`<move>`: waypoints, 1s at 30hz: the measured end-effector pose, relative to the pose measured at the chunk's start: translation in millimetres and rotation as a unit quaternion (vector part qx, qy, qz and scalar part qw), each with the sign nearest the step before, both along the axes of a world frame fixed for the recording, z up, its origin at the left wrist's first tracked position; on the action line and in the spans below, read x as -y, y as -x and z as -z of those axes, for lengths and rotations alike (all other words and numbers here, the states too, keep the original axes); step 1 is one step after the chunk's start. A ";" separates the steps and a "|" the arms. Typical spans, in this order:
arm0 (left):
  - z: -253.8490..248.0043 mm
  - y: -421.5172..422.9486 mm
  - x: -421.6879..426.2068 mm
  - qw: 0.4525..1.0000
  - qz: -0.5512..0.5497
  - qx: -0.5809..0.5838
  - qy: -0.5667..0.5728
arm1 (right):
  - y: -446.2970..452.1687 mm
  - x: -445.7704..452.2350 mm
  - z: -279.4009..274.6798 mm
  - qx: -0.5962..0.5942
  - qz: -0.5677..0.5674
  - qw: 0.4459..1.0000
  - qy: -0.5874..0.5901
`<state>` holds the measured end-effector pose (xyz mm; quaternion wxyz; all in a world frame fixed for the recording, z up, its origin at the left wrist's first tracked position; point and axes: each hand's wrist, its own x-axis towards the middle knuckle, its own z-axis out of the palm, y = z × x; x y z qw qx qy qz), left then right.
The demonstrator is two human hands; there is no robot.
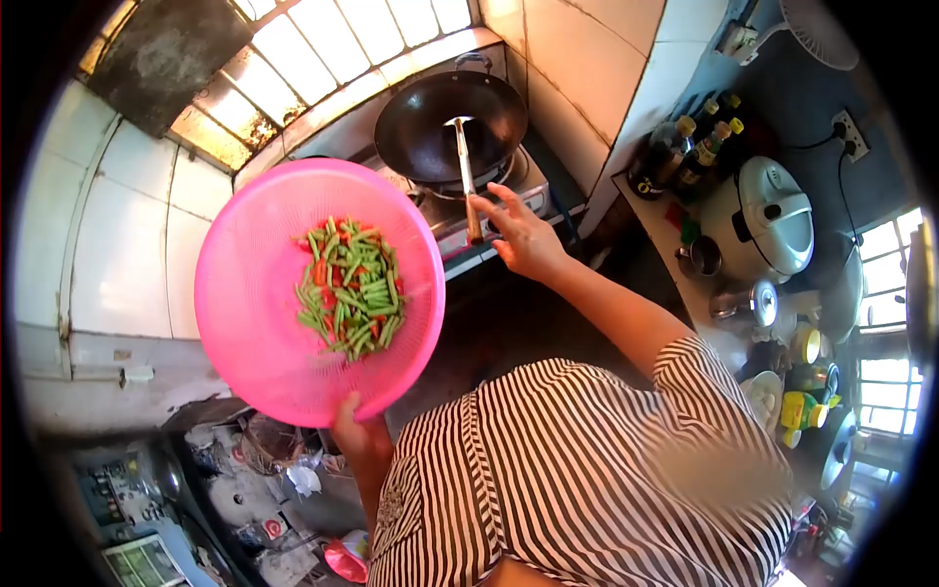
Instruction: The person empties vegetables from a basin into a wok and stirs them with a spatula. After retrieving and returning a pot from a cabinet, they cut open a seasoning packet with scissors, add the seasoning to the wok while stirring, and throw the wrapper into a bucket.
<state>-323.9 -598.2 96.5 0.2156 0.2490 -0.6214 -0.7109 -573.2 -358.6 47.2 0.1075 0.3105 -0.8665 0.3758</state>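
Observation:
My left hand (358, 432) grips the rim of a large pink plastic basket (245, 264), which is tilted towards me. Cut green beans (367, 293) mixed with pieces of red pepper (320, 272) lie in it. Beyond the basket, a dark wok (411, 127) rests on the gas stove (528, 186). A spatula (464, 147) leans in the wok, its wooden-ended handle sticking out over the near rim. My right hand (528, 238) is at this handle with fingers spread and fingertips close to it. Whether they touch it I cannot tell.
On the right, a counter holds sauce bottles (699, 157), a rice cooker (773, 217), a metal mug (699, 256) and a yellow bottle (802, 413). A tiled wall (597, 68) stands right of the stove, with a barred window (323, 44) behind. Clutter lies low at left.

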 end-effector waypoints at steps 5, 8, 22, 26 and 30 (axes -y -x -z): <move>-5.4 99.8 63.1 0.986 0.015 -0.039 -0.158 | 53.4 39.4 25.4 -0.077 -0.059 0.993 -0.071; -18.3 164.2 75.5 0.980 0.039 -0.068 -0.184 | 72.1 47.9 13.3 -0.084 -0.037 0.995 0.030; -10.9 358.0 33.5 0.844 0.071 -0.079 0.526 | 81.6 -13.7 -28.4 0.139 0.141 0.878 0.435; -12.0 360.7 27.5 0.819 0.063 -0.108 0.560 | 82.9 -16.5 -32.1 0.158 0.108 0.870 0.454; -17.9 361.2 26.3 0.830 0.034 -0.164 0.532 | 84.9 -17.2 -33.2 0.099 0.072 0.897 0.425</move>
